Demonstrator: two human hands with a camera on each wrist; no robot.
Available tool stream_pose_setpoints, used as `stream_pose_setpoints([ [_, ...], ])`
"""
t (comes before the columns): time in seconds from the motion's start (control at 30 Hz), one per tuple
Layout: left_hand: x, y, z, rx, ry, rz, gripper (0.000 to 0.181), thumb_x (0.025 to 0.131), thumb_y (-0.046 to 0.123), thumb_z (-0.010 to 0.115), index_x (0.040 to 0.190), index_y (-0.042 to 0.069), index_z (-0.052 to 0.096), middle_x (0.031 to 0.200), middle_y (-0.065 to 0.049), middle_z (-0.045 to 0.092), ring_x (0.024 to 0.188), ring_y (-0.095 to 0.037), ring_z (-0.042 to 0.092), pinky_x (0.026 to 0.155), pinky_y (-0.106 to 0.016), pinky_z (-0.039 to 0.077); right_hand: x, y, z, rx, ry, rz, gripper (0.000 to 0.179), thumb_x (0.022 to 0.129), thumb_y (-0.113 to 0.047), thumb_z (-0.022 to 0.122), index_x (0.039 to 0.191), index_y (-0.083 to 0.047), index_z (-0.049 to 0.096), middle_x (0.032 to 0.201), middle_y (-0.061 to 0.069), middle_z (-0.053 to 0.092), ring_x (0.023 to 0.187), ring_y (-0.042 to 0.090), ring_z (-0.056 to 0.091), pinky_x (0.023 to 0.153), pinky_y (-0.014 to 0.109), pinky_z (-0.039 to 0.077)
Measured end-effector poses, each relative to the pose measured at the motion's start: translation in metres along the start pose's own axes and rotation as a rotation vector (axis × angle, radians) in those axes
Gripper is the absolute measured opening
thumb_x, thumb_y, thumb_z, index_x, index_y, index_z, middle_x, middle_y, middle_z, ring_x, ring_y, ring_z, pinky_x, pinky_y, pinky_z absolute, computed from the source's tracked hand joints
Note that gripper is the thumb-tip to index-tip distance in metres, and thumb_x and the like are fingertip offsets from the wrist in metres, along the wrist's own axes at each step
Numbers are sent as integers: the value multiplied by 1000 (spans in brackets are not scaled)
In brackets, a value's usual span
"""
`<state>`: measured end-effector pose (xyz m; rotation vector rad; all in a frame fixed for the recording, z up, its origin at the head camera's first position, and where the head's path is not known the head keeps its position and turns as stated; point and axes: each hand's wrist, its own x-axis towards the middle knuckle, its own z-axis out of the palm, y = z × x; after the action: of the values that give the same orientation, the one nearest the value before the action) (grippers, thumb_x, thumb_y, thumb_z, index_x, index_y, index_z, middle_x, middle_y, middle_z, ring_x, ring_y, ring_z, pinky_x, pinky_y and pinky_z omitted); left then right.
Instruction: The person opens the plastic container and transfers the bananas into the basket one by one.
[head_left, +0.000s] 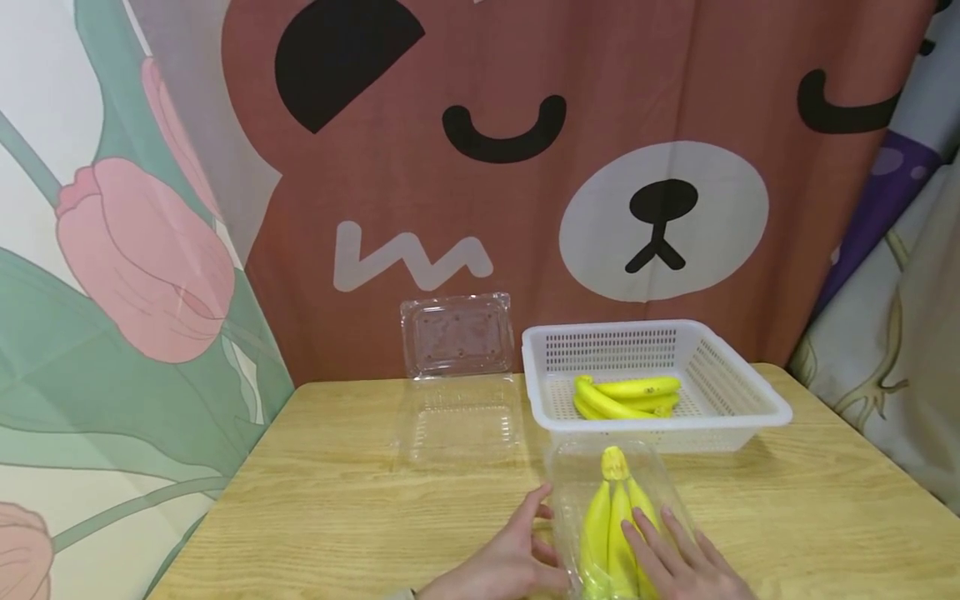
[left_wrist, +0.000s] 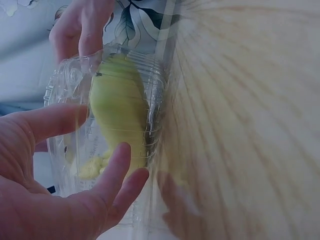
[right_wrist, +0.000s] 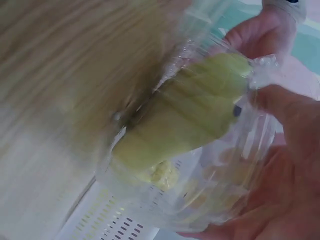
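Note:
In the head view, a clear plastic clamshell box [head_left: 562, 475] with its lid down lies at the front of the table. A bunch of yellow bananas [head_left: 619, 517] shows through the lid, stem end away from me. My left hand [head_left: 513, 554] is at the box's left side, its thumb and fingers spread along the wall in the left wrist view. My right hand [head_left: 678, 558] rests on the lid with its fingers extended and spread. In the right wrist view its thumb [right_wrist: 280, 102] reaches the box's near end.
Behind the box stands a white perforated basket [head_left: 660, 423] holding more bananas [head_left: 626, 398]. Another clear clamshell box [head_left: 461, 417] sits left of the basket, its lid [head_left: 457, 337] raised against the bear-print curtain [head_left: 517, 208]. The wooden table [head_left: 337, 483] ends at that curtain.

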<state>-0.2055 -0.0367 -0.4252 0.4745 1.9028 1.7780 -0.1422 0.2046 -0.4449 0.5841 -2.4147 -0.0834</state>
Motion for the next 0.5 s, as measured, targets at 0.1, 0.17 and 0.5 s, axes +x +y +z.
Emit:
stream_pose_setpoints([
  [0.1, 0, 0, -1, 3, -2, -2, 102, 70, -12, 72, 155, 15, 23, 133, -3, 41, 91, -17, 60, 71, -29, 54, 3, -3, -3, -27, -26, 0, 72, 89, -73, 45, 143, -26, 53, 123, -4, 67, 106, 24, 66, 74, 46, 57],
  [0.17, 0, 0, -2, 0, -4, -3, 102, 70, -11, 73, 155, 16, 23, 132, -3, 42, 92, -18, 60, 72, -29, 54, 4, -3, -5, -30, -39, -2, 64, 93, -68, 44, 124, -18, 70, 123, -6, 68, 105, 23, 67, 73, 44, 58],
  [0.5, 1, 0, -2, 36, -2, 44, 102, 71, -10, 77, 154, 9, 20, 135, -6, 42, 90, -16, 64, 78, -27, 52, 7, 1, -2, 15, 197, -150, 53, 108, -44, 15, 157, -31, -1, 148, -14, 32, 90, 32, 70, 59, 46, 57],
])
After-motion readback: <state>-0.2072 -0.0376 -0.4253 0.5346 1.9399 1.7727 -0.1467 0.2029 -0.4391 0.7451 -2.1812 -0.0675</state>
